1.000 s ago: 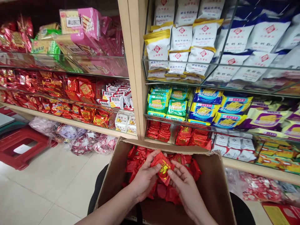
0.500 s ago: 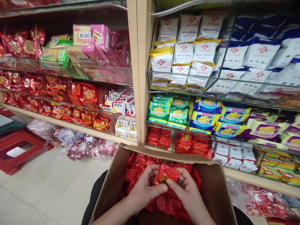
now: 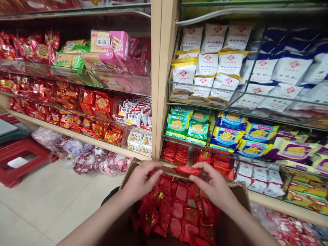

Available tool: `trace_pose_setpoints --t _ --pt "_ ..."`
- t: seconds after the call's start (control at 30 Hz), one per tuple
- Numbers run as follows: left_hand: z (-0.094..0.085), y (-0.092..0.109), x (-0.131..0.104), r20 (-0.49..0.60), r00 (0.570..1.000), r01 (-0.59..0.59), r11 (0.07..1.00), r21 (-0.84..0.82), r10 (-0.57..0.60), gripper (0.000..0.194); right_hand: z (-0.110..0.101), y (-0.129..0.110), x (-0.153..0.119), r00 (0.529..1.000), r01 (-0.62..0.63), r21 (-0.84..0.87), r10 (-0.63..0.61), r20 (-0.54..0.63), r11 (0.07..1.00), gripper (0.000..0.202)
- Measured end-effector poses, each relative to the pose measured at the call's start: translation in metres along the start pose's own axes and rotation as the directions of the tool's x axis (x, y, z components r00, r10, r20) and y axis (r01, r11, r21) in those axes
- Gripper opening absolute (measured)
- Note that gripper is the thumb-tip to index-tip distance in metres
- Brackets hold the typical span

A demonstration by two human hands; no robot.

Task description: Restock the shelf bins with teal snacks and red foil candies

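Observation:
My right hand (image 3: 214, 182) pinches a small red wrapped packet (image 3: 187, 170) by its right end, above the far rim of the cardboard box (image 3: 241, 192). My left hand (image 3: 142, 179) is over the box's left side, thumb and fingers apart and holding nothing. Below both hands, many similar red packets (image 3: 176, 208) with gold print fill the box. The box sits between the person's legs, and its near part is in shadow.
Shelves (image 3: 160, 85) with clear-fronted bins of wrapped snacks stand just beyond the box. Red packets (image 3: 174, 152) fill a low bin behind it. Bagged goods (image 3: 102, 159) lie on the floor under the shelf. A red plastic stool (image 3: 28, 160) is at the left.
My left hand has let go of the red packet and moved left. My right hand has carried the packet up toward the box's far rim. The view has shifted slightly.

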State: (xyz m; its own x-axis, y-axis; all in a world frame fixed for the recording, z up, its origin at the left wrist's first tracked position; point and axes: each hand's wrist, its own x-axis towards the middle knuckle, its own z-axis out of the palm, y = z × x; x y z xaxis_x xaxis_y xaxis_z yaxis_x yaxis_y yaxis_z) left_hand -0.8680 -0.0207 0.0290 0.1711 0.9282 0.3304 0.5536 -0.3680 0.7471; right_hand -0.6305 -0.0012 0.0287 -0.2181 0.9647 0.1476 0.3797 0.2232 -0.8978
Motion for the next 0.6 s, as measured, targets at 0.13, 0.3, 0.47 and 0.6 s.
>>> trace_pose_setpoints --t 0.13,0.3,0.47,0.6 --pt "-0.024 -0.038 0.020 -0.129 0.991 0.021 0.949 0.316 0.021 0.023 0.004 0.030 0.043 0.993 -0.114 -0.050 0.113 -0.030 0.992 0.020" --pt "-0.021 -0.066 0.024 -0.072 0.994 0.104 0.882 0.460 -0.079 0.030 0.029 0.066 0.090 0.963 -0.266 -0.110 0.260 -0.062 0.958 0.016" --pt "-0.012 -0.065 0.018 -0.097 0.993 0.114 0.790 0.603 -0.070 0.031 0.056 0.090 0.139 0.947 -0.316 -0.182 0.297 -0.124 0.931 0.017" --pt "-0.013 -0.065 0.017 -0.068 0.995 0.103 0.765 0.635 -0.078 0.029 0.078 0.106 0.168 0.959 -0.269 -0.192 0.243 -0.147 0.944 0.016"
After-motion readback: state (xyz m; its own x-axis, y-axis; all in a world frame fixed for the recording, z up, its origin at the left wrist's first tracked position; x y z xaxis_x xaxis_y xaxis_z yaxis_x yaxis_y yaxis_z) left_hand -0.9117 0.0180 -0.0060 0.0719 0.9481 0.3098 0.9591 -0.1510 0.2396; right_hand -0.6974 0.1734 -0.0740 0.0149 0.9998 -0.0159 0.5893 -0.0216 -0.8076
